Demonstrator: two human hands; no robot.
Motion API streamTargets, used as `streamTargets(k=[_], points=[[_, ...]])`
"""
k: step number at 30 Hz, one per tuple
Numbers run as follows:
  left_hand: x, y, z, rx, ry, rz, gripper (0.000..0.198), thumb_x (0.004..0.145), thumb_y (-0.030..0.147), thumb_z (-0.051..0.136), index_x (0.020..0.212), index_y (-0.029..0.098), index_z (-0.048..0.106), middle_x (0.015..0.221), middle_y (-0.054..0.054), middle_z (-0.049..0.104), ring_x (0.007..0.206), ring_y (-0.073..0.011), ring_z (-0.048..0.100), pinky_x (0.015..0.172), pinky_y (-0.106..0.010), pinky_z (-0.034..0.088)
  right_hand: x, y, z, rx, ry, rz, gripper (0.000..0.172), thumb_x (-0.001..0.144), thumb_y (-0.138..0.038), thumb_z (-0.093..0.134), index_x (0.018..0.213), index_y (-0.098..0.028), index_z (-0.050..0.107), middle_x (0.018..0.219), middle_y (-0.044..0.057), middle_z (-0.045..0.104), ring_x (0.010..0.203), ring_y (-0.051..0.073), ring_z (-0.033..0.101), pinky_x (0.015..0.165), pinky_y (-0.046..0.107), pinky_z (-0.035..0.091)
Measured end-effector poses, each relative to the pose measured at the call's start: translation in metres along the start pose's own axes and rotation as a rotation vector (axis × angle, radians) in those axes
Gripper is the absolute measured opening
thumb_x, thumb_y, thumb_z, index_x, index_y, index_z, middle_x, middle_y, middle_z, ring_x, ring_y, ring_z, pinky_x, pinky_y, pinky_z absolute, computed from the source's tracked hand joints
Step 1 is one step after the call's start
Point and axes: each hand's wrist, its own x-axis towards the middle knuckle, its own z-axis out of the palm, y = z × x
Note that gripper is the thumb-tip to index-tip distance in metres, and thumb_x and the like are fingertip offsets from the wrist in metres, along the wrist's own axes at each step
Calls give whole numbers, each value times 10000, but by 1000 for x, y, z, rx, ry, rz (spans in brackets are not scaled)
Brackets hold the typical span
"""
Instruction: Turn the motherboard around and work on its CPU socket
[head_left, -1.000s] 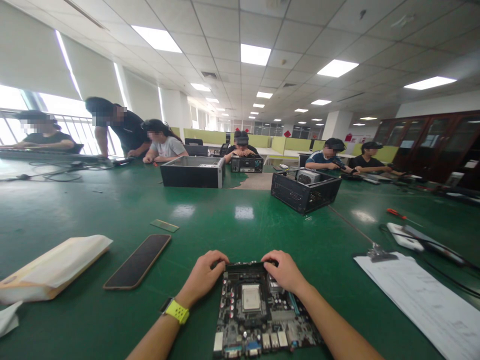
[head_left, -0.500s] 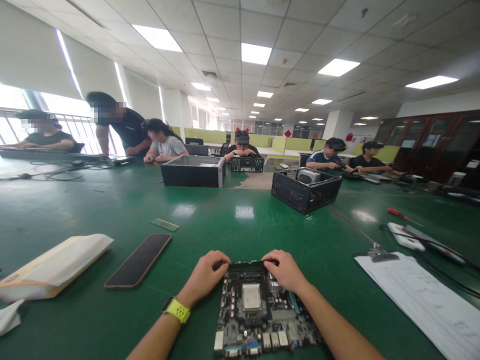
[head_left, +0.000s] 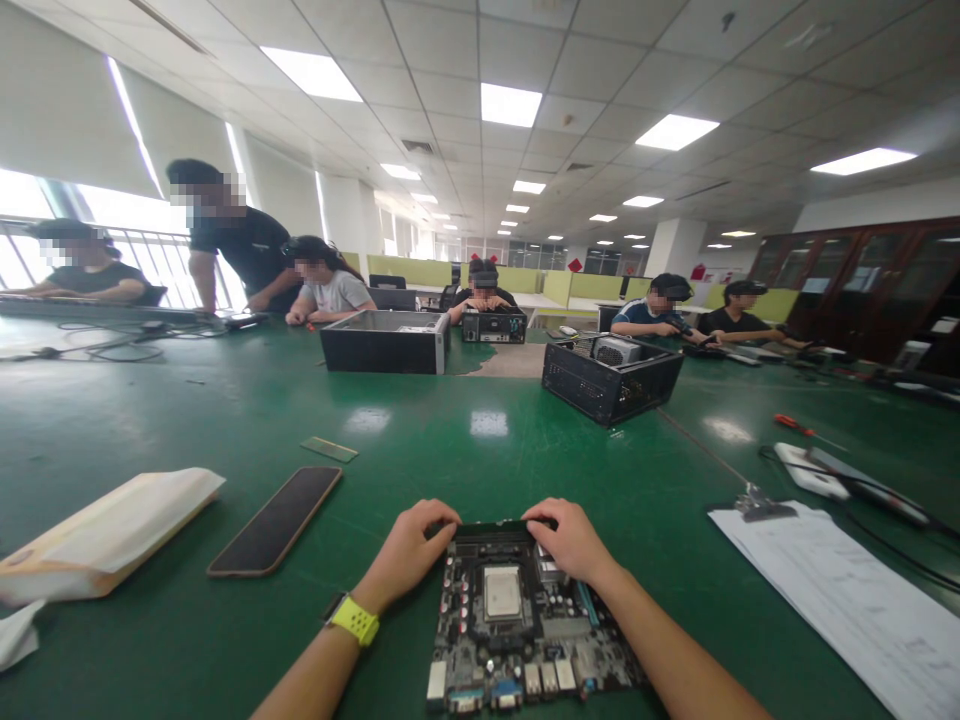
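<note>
Green mat [head_left: 225,410] carries the motherboard [head_left: 517,620], long axis running away from the person, port edge nearest. Left hand [head_left: 409,550] and right hand [head_left: 571,540] curl over its far corners, fingertips pressing the far edge

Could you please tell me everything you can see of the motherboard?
The motherboard is a dark circuit board lying flat on the green table. A silver square processor sits near its middle, with a row of ports along its near edge. The left hand and right hand rest on its far corners.
</note>
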Motion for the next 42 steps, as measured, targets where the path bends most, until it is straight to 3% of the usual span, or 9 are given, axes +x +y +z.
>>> streamTargets(k=[42], points=[[1, -4, 2, 40, -14, 20, 158, 803, 215, 505, 773, 186, 657, 811, -29, 663, 805, -182, 589, 770, -286, 446, 0, 5, 4, -19, -6, 13, 203, 752, -231, 521, 847, -226, 700, 868, 6, 686, 855, 175, 574, 806, 284, 397]])
